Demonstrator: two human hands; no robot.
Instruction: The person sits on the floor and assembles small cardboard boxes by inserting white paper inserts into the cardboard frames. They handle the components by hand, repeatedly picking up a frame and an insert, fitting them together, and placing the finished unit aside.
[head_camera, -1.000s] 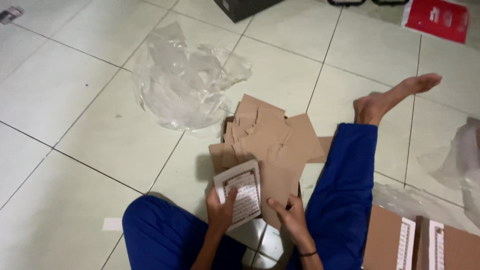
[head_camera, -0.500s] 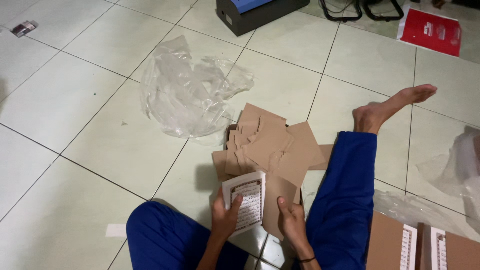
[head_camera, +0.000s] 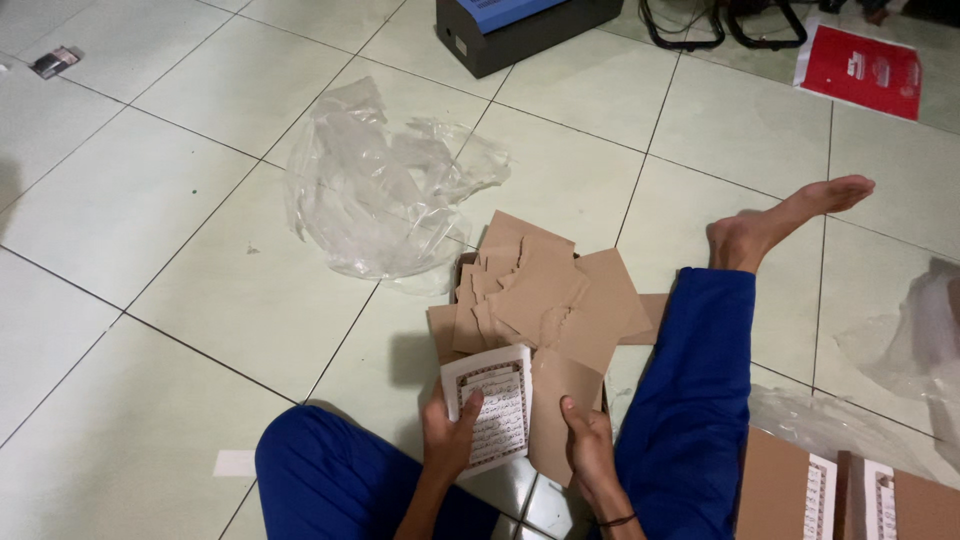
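Left hand (head_camera: 449, 437) gripping white booklet (head_camera: 490, 418), right hand (head_camera: 590, 447) gripping brown card sheet (head_camera: 556, 412); cardboard pile (head_camera: 540, 290) & plastic wrap (head_camera: 385, 190) just beyond.

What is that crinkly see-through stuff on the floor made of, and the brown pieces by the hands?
The see-through heap looks like thin plastic film: clear, glossy, wrinkled, with floor tiles showing through. The brown pieces look like cardboard or stiff paper: matte, flat, with ragged edges. The left hand holds a white printed booklet, probably paper; the right hand grips a brown sheet.
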